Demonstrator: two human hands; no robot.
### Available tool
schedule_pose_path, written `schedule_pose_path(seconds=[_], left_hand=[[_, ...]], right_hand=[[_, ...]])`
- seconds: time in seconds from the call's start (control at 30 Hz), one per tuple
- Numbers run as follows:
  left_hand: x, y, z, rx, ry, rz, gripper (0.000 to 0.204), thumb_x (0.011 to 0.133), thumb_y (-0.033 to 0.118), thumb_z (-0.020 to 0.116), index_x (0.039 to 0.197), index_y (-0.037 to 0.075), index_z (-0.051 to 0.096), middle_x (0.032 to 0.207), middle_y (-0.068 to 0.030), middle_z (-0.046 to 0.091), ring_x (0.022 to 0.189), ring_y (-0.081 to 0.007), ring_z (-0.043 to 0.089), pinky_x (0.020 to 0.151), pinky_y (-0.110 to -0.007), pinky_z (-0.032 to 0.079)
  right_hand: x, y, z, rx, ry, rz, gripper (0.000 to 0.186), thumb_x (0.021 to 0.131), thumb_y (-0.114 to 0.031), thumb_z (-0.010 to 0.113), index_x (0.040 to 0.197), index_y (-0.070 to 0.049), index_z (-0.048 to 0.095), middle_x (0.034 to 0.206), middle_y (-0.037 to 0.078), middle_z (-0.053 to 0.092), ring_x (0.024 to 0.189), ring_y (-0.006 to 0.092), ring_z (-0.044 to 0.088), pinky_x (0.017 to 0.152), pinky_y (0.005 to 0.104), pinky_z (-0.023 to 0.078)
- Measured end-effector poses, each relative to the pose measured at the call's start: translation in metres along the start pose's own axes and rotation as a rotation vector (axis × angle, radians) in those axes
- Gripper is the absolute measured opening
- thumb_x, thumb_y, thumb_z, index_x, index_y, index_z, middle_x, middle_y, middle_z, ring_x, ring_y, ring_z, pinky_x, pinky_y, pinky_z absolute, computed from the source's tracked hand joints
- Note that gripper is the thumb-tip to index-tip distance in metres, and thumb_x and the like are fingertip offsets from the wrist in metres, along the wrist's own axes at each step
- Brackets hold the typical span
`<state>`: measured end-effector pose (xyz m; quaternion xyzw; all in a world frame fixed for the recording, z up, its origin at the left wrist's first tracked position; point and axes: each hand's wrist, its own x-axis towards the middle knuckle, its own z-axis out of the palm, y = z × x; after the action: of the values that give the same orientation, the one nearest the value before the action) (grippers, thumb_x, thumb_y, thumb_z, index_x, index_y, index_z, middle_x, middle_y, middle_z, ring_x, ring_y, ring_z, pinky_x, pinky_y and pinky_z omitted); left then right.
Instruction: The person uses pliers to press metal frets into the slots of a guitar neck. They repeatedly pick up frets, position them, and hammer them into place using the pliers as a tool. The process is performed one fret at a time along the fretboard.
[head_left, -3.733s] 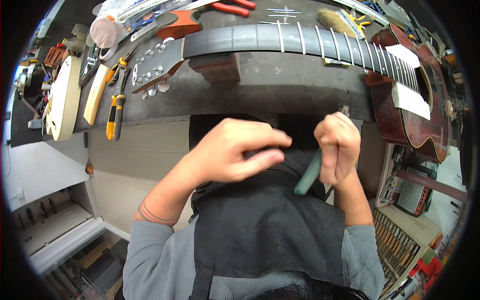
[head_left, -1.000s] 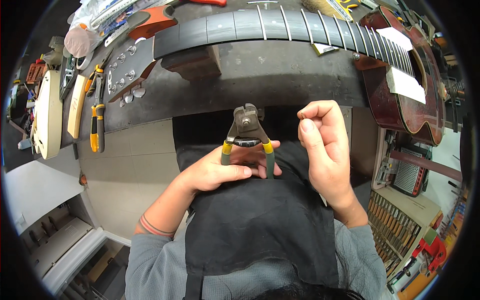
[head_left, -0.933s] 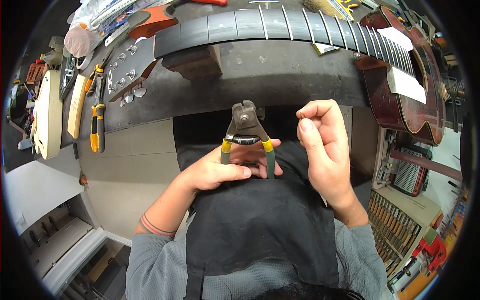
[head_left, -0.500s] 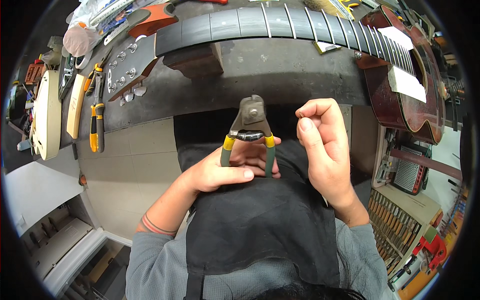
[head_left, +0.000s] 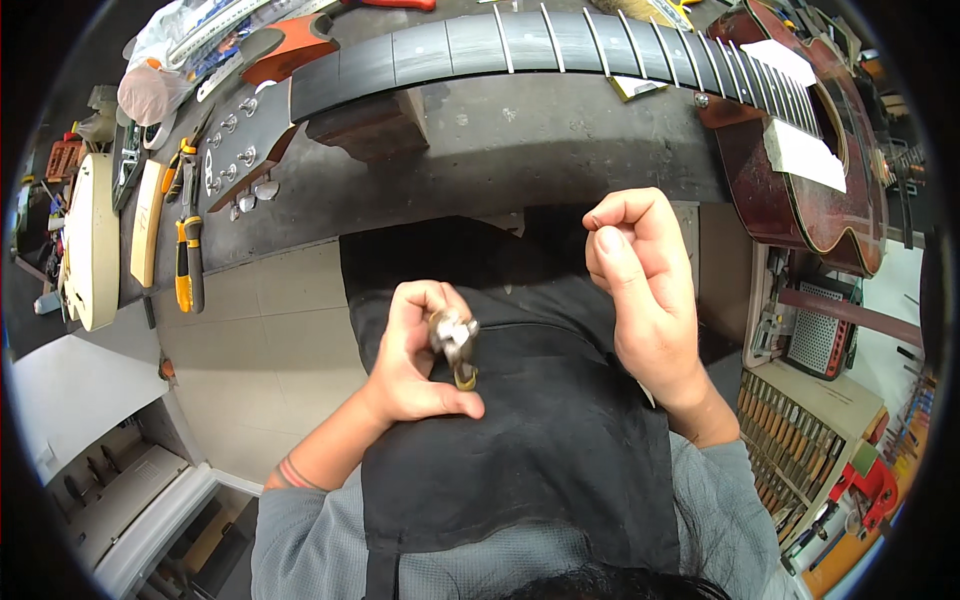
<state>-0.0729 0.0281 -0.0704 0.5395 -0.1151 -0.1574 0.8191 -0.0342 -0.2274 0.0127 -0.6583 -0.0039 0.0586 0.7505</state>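
Observation:
My left hand (head_left: pixel 405 380) is wrapped round a pair of cutters (head_left: pixel 457 338) in front of my apron; their metal head points up toward me and the handles are mostly hidden. To the right, my raised right hand (head_left: pixel 648 290) pinches thumb against forefinger. A thin dark sliver shows at those fingertips, too small to name. Beyond both hands a guitar neck (head_left: pixel 425 52) lies across the bench. Metal frets cross its body-side part, while toward the headstock (head_left: pixel 245 140) only thin lines cross the fingerboard.
A dark block (head_left: pixel 370 128) props the neck. The red-brown guitar body (head_left: pixel 750 190) carries white paper patches. Yellow-handled pliers (head_left: pixel 190 255), a wooden strip (head_left: pixel 150 225) and a cream guitar body (head_left: pixel 92 240) lie at left. A rack of wooden-handled tools (head_left: pixel 790 440) stands at lower right.
My left hand has lowered slightly to the left and turned the cutters, from upright and side-on to head toward me. My right hand keeps its pinch almost in place. The view has shifted slightly.

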Motion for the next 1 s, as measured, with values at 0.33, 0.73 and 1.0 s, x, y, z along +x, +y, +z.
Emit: schedule_pose_path(seconds=[0.33, 0.73, 1.0], left_hand=[[-0.001, 0.054, -0.024, 0.097, -0.208, -0.470, 0.078, 0.091, 0.000, 0.059, 0.167, 0.004, 0.043, 0.128, -0.0174, 0.072, 0.085, -0.0148, 0.064, 0.084, -0.031, 0.055], [0.043, 0.055, 0.034, 0.851, -0.129, -0.188, 0.073, 0.085, -0.005, 0.066, 0.155, 0.001, 0.050, 0.143, -0.0188, 0.061, 0.137, -0.0380, 0.059, 0.119, -0.044, 0.045], [0.046, 0.050, 0.037, 0.870, -0.134, -0.139, 0.071, 0.085, -0.007, 0.067, 0.153, 0.002, 0.050, 0.135, -0.0190, 0.061, 0.129, -0.0386, 0.063, 0.115, -0.043, 0.047]], right_hand=[[0.002, 0.002, 0.002, 0.009, 0.001, -0.007, 0.012, 0.115, -0.005, 0.055, 0.127, -0.002, 0.057, 0.095, -0.005, 0.054, 0.077, -0.0008, 0.043, 0.069, 0.0192, 0.038], [-0.008, 0.003, 0.004, -0.062, 0.020, -0.087, 0.014, 0.115, -0.003, 0.057, 0.129, -0.001, 0.056, 0.101, 0.000, 0.065, 0.082, 0.0000, 0.051, 0.072, 0.0196, 0.044], [-0.007, 0.013, 0.002, -0.041, 0.019, -0.156, 0.014, 0.115, -0.003, 0.058, 0.129, 0.001, 0.055, 0.113, 0.005, 0.070, 0.092, 0.0028, 0.061, 0.079, 0.0200, 0.049]])
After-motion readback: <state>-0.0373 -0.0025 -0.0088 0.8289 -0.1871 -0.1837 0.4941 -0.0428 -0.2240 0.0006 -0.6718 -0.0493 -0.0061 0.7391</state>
